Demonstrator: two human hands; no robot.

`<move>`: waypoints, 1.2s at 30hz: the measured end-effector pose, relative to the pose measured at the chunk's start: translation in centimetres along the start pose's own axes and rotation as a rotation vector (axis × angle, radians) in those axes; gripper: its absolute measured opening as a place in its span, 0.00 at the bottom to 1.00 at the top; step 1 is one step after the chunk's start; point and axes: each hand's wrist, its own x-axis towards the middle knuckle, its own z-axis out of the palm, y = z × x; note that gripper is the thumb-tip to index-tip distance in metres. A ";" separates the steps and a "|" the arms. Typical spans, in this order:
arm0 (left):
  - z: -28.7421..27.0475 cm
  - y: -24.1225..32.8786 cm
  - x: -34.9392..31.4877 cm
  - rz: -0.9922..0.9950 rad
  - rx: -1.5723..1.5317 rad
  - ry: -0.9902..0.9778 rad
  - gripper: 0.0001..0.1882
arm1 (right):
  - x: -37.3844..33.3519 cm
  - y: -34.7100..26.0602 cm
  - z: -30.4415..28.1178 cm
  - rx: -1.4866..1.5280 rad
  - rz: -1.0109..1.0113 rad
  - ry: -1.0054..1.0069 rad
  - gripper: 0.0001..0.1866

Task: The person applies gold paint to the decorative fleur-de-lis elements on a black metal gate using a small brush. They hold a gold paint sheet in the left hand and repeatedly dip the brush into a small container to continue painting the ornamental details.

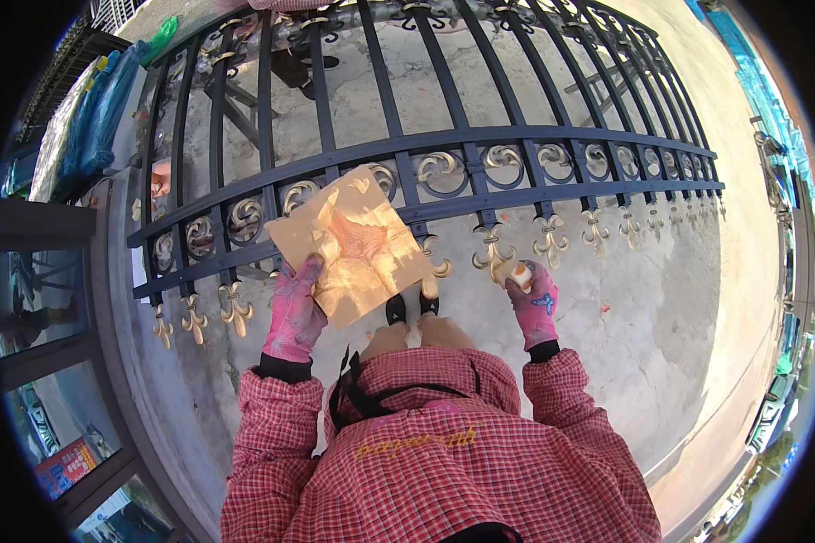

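Note:
My left hand, in a pink patterned glove, is closed on the lower left edge of a square brown board with gold smears across its middle. The board covers part of the dark metal fence panel. In my right hand, also gloved in pink, is a small pad-like piece, pale with orange-gold on it; its kind is hard to make out. The fingers are closed round it, right beside a gold fleur-de-lis spear tip. I cannot tell whether the piece touches the tip.
The panel lies across in front of me, over a stand leg. More gold spear tips line its near edge. Beyond its bars, a person's dark shoes show. Dark-framed glass borders the left; blue wrapped bundles stand farther back.

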 end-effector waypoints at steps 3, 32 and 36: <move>-0.3 0.0 0.1 -0.015 0.002 0.003 0.19 | -0.4 1.3 1.7 -0.120 -0.046 0.016 0.22; 0.1 -0.2 0.5 -0.019 0.062 -0.001 0.21 | 7.5 0.4 -1.7 -0.338 -0.246 -0.134 0.21; 0.3 -0.2 0.6 -0.019 0.042 -0.023 0.21 | 6.2 -0.1 -0.3 -0.333 -0.302 -0.232 0.24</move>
